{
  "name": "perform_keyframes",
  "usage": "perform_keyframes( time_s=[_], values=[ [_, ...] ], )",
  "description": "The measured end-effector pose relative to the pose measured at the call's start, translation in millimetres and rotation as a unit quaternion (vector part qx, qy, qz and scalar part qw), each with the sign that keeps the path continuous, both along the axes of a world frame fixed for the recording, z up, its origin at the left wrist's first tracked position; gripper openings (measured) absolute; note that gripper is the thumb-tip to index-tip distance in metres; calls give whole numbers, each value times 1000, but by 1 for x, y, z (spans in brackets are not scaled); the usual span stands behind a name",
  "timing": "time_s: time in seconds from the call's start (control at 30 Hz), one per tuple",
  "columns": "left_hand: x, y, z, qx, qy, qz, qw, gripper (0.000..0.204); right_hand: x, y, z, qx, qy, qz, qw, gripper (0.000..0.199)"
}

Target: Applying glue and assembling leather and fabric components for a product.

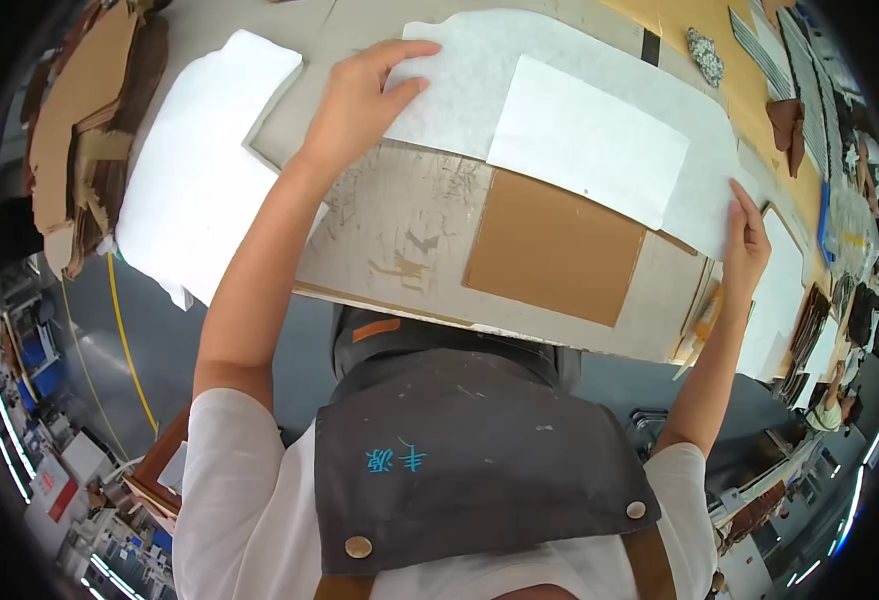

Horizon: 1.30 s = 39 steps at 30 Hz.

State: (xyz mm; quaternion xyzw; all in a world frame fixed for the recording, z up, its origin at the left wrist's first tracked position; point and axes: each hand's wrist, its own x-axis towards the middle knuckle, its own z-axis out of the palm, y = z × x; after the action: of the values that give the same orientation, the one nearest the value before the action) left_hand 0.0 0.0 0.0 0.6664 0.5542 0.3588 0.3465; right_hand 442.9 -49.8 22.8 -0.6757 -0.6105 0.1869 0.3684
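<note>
A wide, thin white sheet point(455, 95) with a curved far edge lies across the grey tabletop. Over its middle is a smaller white rectangular piece point(590, 135). My left hand point(360, 95) is at the sheet's left end, thumb and index finger spread apart on its edge. At the right end, my right hand point(748, 235) touches the sheet with fingers stretched out and the thumb a little apart; its other fingers are partly hidden. A flat brown rectangular panel point(555, 250) lies nearer to me, its far side covered by the white pieces.
A stack of white padded sheets point(205, 180) sits left of my left forearm, with folded brown cardboard point(75, 130) beyond. A speckled grey lump point(705, 55) and a dark brown scrap point(787, 130) lie at the far right. The table's near edge point(460, 322) runs before my apron.
</note>
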Motion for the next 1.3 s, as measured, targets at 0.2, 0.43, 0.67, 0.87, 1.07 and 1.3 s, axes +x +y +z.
perform_keyframes(
  time_s=[0.2, 0.43, 0.67, 0.87, 1.07, 1.3],
  values=[
    [5, 2, -2, -2, 24, -1, 1000, 31, 5, 0, -4, -18, -21, -5, 1000, 25],
    [7, 3, -8, -16, -8, -12, 1000, 31, 12, 1, -7, -43, -30, -23, 998, 25],
    [6, 5, -15, -3, 0, -19, 1000, 30, 20, 4, -12, -66, -54, -27, 996, 25],
    [10, 5, -20, 24, 0, -17, 1000, 30, 23, 6, -14, -63, -30, -16, 997, 26],
    [10, 3, -18, 6, 15, -11, 1000, 30, 22, 6, -13, -57, -34, -5, 998, 26],
    [10, 3, -22, 17, 16, -13, 1000, 30, 22, 5, -14, -70, -40, -12, 997, 27]
  ],
)
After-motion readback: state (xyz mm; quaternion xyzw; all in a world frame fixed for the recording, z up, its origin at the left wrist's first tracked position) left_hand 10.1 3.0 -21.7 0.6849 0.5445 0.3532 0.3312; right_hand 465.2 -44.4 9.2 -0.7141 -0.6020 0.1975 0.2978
